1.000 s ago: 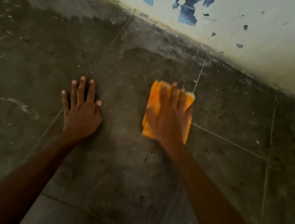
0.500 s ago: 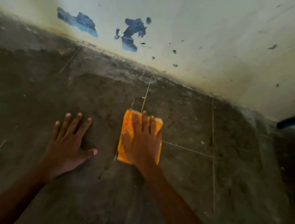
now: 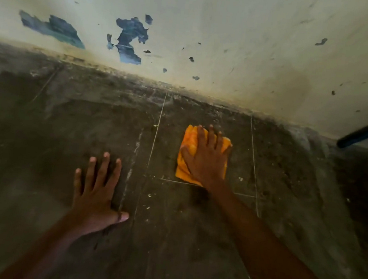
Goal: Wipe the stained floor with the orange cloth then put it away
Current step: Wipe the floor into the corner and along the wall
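Note:
A folded orange cloth (image 3: 189, 144) lies flat on the dark, stained floor (image 3: 190, 232), a short way from the wall. My right hand (image 3: 207, 159) is spread flat on top of the cloth and presses it down, covering most of it. Flat on the bare floor to the left and nearer to me rests my left hand (image 3: 96, 194), fingers apart, holding nothing. Pale scuffs and specks mark the floor between the two hands.
A cream wall (image 3: 212, 39) with peeled blue patches rises just beyond the cloth. A dark blue bar (image 3: 367, 131) slants in at the right edge, near the wall's base. Thin pale lines cross the floor.
My right hand has slid the cloth to the right and toward the wall. My view has tilted up, showing more wall. My left hand stays planted on the floor.

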Motion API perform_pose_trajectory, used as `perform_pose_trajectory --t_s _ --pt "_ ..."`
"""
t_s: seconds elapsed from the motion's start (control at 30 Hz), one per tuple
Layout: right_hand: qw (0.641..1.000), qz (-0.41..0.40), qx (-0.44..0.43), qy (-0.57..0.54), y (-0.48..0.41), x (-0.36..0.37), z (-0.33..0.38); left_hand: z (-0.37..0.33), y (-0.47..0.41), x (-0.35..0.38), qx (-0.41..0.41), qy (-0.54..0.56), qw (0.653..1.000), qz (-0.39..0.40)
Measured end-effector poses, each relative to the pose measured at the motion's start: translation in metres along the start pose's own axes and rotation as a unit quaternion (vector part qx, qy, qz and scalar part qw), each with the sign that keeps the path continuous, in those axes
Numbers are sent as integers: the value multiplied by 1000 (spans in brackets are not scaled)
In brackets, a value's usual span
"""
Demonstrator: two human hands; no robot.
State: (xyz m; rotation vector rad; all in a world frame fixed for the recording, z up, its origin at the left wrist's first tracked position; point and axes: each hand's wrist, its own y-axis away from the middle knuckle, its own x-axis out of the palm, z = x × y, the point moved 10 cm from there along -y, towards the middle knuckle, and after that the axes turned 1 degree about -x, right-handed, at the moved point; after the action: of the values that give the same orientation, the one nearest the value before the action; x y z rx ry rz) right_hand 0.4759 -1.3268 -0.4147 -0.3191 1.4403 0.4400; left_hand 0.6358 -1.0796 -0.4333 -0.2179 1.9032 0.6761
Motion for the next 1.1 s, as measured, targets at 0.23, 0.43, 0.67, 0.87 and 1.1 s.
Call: perform_pose_trajectory --t_s 0.23,0.43,0.67,0.87,1.1 --pt "993 2 -119 3 25 1 104 1 6 -12 33 55 997 -42" --pt "957 33 -289 -8 218 7 85 31 28 -32 55 111 991 -57" --pt "994 6 -106 23 81 4 104 113 63 -35 -13 119 988 -100" --pt "945 28 -325 11 218 14 237 156 95 -33 -57 98 987 -114" --pt "919 29 -392 27 202 21 217 185 138 -34 -74 86 983 -141"
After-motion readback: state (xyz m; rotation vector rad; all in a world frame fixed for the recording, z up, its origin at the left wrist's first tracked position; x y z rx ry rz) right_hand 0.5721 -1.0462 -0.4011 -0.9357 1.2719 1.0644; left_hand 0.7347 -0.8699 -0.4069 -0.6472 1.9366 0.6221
